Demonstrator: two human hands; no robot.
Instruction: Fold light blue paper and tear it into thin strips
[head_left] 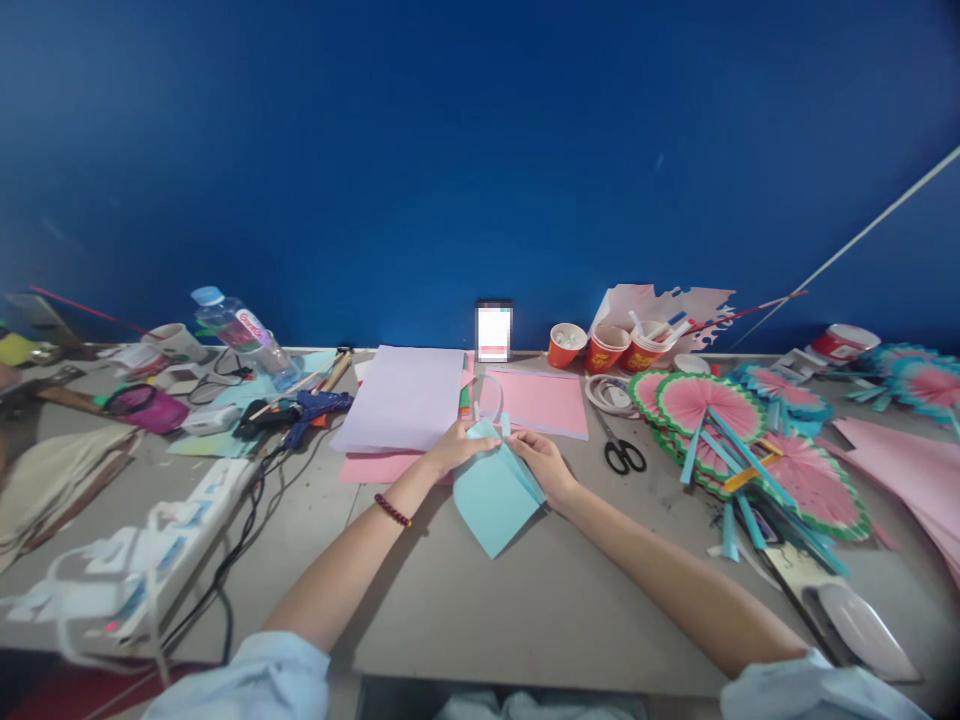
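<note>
A light blue sheet of paper [491, 505] is turned with one corner pointing toward me, and a narrow strip runs along its right side. My left hand [455, 450] grips its upper left edge, thumb lying on top. At the top right, my right hand [544, 465] pinches the paper's edge beside a small blue tab [505, 425] that sticks up. Whether the strip is folded or a separate piece, I cannot tell. Behind my hands lie a stack of lilac paper [405, 400] and a pink sheet [544, 400].
Black scissors [625, 456] and pink-green paper fans [712, 410] lie to the right, with red paper cups [606, 350] behind. A phone [493, 332] leans on the blue wall. At left are a power strip [187, 545], a glue gun [315, 412] and a water bottle [247, 338].
</note>
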